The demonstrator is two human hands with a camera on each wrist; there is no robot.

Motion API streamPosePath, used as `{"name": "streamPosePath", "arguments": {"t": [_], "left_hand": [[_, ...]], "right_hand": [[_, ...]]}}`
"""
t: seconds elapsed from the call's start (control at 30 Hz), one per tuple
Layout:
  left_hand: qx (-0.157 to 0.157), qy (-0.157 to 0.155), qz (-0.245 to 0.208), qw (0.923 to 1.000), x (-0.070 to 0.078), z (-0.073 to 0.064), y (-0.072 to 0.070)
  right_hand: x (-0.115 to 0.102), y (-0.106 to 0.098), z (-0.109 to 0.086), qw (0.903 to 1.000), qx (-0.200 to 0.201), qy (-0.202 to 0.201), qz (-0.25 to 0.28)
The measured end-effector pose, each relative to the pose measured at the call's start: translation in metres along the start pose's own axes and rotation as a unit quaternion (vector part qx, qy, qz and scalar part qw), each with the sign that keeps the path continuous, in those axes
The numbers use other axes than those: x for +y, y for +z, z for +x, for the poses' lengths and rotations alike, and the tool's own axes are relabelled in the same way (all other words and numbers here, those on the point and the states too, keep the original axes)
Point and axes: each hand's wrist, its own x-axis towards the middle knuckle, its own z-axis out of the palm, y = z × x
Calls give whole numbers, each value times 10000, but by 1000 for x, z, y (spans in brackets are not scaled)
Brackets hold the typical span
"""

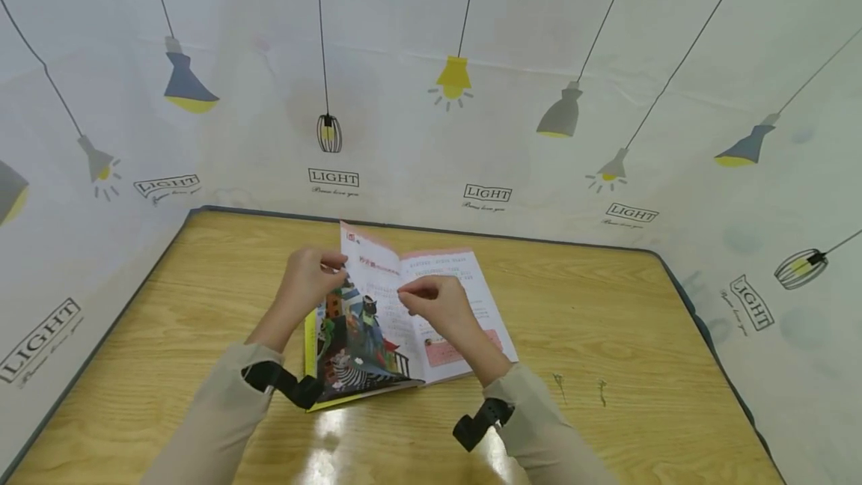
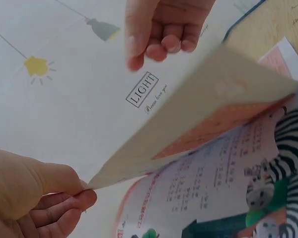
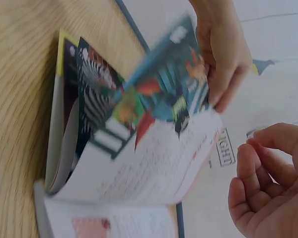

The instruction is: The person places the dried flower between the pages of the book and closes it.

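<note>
Beige sleeves frame an open book on the desk. Its lifted page, likely light and easily creased, suits a corner hold; the left hand pinches there. The right hand's grip sits together, contents unclear.

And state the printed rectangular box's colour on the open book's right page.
Pink box, clearest in head view.

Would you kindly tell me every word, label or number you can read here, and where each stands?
"LIGHT": in several boxed labels on the backdrop.
"love you": in the script line beneath a label; its first word is unclear.
Open book: its heading and lines of print are too small or blurred to read.
</note>
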Motion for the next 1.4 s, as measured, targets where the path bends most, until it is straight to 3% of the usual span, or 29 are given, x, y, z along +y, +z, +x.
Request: {"name": "streamPosePath", "arguments": {"t": [0.27,0.4,0.57,0.8,1.0,1.4], "left_hand": [[114,75,175,9998,-29,-3,-1],[46,-99,264,9996,-40,-5,1],[-46,-388,222,9990,-50,-7,5],[-65,-457,193,9987,-67,-10,12],[-58,-541,248,9982,-81,-11,19],[70,-191,436,9988,-96,-12,29]], "right_hand": [[28,-33,-7,9970,509,535,-216],[44,-52,-13,9934,669,858,-370],[63,-76,-20,9907,855,887,-580],[86,-109,-36,9837,1094,1178,-807],[99,-133,-58,9783,1068,1299,-1209],[125,-157,-96,9648,948,1683,-1782]]}}
